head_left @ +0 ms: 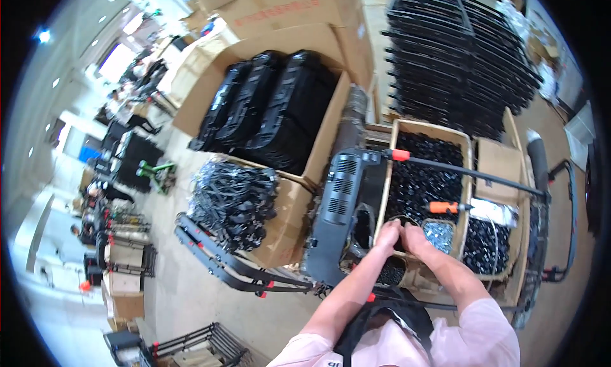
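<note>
My left hand and my right hand are close together at the near edge of a wooden bin, with fingers curled in. Something small and dark may be between them, but the fingers hide it. Beyond them, small black plastic parts fill the bin. Just right of my right hand sits a small tray of shiny silver fasteners. An orange-bodied power screwdriver lies a little farther off. A long grey-black plastic panel with vent slots lies left of my hands.
A black tube with red ends crosses above the bins. More black parts fill a bin at the right. To the left stand bagged parts and a carton of black plastic shells. Black frames are stacked at the back.
</note>
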The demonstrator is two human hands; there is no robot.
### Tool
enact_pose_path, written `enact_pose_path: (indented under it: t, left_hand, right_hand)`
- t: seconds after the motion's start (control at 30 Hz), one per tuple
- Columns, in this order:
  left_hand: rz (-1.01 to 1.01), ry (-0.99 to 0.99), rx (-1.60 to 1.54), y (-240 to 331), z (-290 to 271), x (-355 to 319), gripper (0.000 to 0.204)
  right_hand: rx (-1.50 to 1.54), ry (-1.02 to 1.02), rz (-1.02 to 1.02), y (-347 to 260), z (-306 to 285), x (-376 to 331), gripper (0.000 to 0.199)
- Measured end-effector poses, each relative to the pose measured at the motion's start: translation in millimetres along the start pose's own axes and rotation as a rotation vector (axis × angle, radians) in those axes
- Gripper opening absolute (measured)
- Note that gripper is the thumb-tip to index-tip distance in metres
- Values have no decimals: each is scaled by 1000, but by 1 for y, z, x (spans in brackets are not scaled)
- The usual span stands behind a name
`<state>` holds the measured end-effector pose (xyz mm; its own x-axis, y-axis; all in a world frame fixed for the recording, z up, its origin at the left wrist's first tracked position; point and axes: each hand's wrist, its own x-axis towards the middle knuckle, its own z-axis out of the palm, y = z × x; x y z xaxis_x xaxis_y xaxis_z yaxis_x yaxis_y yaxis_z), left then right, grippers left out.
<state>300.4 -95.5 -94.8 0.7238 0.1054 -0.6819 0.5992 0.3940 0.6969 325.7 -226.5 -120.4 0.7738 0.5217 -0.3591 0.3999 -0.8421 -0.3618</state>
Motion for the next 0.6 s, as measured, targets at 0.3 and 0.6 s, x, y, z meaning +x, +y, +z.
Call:
enact_pose_path:
  t: [0.3, 0.6]
  left_hand:
    - [-242, 114, 90, -31, -10, 59, 35]
    - [-305, 0, -164, -25, -2, 54, 31]
  right_hand:
    - [217, 145, -49, 4, -22, 0, 15]
    - [642, 315, 77, -1, -29, -15, 24]
